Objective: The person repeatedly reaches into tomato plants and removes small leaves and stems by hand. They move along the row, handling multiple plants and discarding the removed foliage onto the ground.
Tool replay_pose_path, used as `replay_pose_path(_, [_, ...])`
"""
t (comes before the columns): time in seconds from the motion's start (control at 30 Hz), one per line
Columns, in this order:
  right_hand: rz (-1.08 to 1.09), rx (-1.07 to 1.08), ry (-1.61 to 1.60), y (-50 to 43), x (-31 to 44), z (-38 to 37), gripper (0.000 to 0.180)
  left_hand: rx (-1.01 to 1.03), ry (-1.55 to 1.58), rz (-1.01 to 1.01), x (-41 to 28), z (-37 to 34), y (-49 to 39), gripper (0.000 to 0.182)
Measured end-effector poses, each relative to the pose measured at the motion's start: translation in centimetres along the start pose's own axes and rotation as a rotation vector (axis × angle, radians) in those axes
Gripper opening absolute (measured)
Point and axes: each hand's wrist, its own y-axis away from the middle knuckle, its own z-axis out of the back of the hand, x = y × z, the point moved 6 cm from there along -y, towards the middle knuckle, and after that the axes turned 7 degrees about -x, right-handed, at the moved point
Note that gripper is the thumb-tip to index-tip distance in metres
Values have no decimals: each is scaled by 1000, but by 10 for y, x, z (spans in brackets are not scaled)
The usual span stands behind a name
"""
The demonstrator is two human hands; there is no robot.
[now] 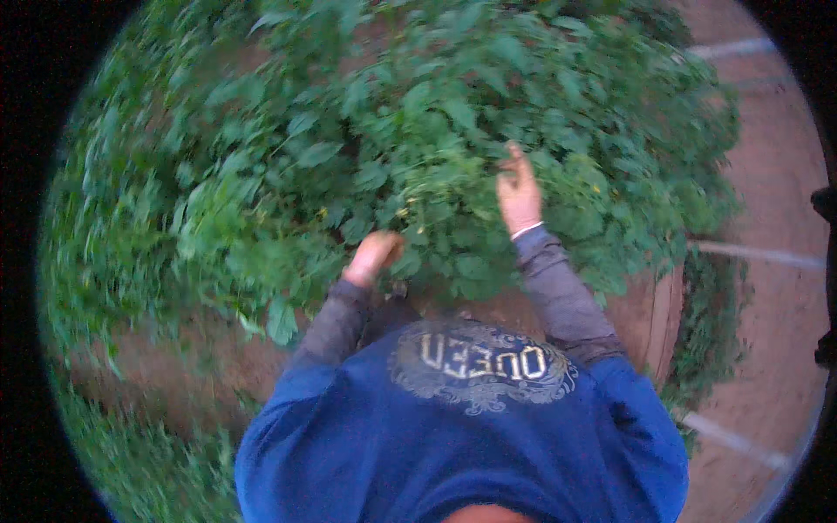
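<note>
Dense leafy green plants [444, 131] with small yellow flowers spread before me. Over the foliage at right centre, my right hand [518, 189] reaches out with its fingers apart, and I see nothing held in it. Lower and to the left, my left hand [377, 253] is at the near edge of the leaves with its fingers curled. That hand is blurred, and whether it holds anything cannot be told. Grey sleeves cover both forearms.
Bare brown soil [189, 366] runs along the near side of the plants. More greenery [157, 457] grows at the lower left. On the right lies a dirt path [771, 183] crossed by several pale strips [758, 253].
</note>
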Motion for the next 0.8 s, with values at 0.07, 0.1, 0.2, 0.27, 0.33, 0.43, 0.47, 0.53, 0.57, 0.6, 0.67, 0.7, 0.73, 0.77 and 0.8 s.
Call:
replay_pose_path(0.07, [-91, 42, 101, 28, -11, 6, 54, 77, 170, 17, 1, -15, 27, 11])
replay_pose_path(0.1, [-138, 108, 189, 46, -21, 6, 51, 164, 255, 143, 6, -23, 36, 11])
replay_pose_path(0.2, [-213, 526, 229, 114, -60, 16, 50, 323, 455, 686, 16, -42, 63, 22])
replay_pose_path(0.27, [-217, 716, 331, 150, -93, 37, 53, 364, 189, 232, -17, -44, 44, 24])
replay_pose_path(0.33, [-266, 815, 375, 187, -119, 83, 51, 424, 162, 435, -33, -59, 41, 21])
replay_pose_path(0.43, [-367, 733, 333, 220, -156, 143, 49, 477, 78, 290, -79, -89, 5, 20])
replay_pose_path(0.47, [-396, 718, 337, 228, -168, 162, 49, 501, -89, -33, -104, -100, -12, 21])
replay_pose_path(0.53, [-440, 689, 383, 241, -191, 201, 48, 456, -42, -165, -128, -123, -44, 26])
replay_pose_path(0.57, [-446, 681, 393, 247, -197, 203, 47, 414, 147, 127, -121, -137, -61, 30])
replay_pose_path(0.6, [-437, 679, 381, 249, -201, 208, 46, 360, 415, 458, -109, -144, -70, 32])
replay_pose_path(0.67, [-480, 642, 411, 245, -207, 217, 43, 266, 708, 534, -108, -150, -102, 37])
replay_pose_path(0.7, [-502, 620, 375, 239, -205, 219, 42, 193, 893, 573, -107, -145, -122, 49])
replay_pose_path(0.73, [-558, 614, 361, 230, -202, 216, 41, 112, 1019, 643, -100, -133, -137, 53])
replay_pose_path(0.77, [-481, 548, 352, 211, -191, 218, 37, 49, 1101, 691, -96, -122, -158, 59])
replay_pose_path(0.8, [-456, 527, 367, 191, -181, 218, 35, -55, 1187, 744, -90, -113, -173, 59])
